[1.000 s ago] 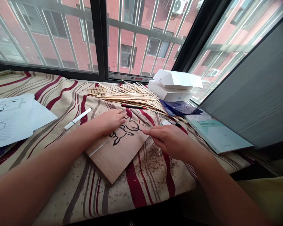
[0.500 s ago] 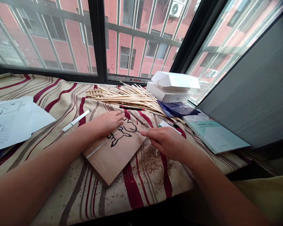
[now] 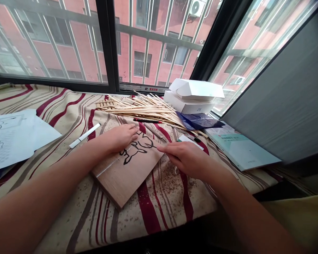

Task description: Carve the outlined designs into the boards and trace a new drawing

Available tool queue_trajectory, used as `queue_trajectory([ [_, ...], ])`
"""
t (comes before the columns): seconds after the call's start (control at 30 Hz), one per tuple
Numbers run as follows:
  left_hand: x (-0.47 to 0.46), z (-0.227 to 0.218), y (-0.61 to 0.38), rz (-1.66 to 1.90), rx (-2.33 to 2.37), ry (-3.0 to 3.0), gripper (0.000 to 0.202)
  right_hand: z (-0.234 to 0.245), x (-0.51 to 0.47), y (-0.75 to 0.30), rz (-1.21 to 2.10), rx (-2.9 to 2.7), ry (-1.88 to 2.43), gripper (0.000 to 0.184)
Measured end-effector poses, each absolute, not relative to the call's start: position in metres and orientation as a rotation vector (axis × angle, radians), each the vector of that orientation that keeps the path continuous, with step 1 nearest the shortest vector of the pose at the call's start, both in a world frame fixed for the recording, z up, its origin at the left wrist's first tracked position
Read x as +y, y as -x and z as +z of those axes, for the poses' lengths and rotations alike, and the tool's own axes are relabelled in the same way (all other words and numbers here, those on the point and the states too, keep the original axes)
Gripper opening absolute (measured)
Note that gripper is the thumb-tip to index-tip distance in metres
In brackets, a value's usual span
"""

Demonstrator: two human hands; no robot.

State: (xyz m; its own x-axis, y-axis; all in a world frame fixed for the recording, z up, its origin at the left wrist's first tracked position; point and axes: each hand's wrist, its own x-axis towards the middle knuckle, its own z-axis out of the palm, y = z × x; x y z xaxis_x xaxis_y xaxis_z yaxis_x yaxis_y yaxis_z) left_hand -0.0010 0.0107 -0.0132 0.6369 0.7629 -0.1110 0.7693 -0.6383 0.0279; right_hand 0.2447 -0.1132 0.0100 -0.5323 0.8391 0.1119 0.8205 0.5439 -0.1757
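Note:
A wooden board [image 3: 122,185] lies tilted across the striped cloth, with a black line drawing [image 3: 134,155] of an animal-like figure on its upper part. My left hand [image 3: 123,137] rests flat on the board's upper left side, fingers stretched out and covering some of the drawing. At the board's right edge, my right hand [image 3: 187,158] is closed in a pinch around a thin dark-tipped tool [image 3: 155,146]. Its tip meets the board beside the drawing; most of the tool is hidden by the fingers.
Thin wooden sticks [image 3: 148,107] lie piled at the back, beside a white box [image 3: 193,102]. A white marker [image 3: 84,135] and papers [image 3: 13,141] are left of the board. A book [image 3: 243,148] lies right. Brown crumbs [image 3: 172,197] dot the striped cloth [image 3: 87,208].
The view has shifted very slightly. Both hands and the board keep almost the same places relative to each other.

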Motion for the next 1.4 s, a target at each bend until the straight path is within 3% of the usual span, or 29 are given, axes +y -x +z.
queue_trajectory([
  [0.63,0.011,-0.016,0.0,-0.11,1.282,-2.837,0.059,0.001,-0.161,-0.183,0.068,-2.443,1.993,0.053],
  [1.4,0.007,-0.017,-0.001,-0.168,1.296,-2.978,0.058,0.003,-0.166,-0.161,0.097,-2.352,2.106,0.055],
])
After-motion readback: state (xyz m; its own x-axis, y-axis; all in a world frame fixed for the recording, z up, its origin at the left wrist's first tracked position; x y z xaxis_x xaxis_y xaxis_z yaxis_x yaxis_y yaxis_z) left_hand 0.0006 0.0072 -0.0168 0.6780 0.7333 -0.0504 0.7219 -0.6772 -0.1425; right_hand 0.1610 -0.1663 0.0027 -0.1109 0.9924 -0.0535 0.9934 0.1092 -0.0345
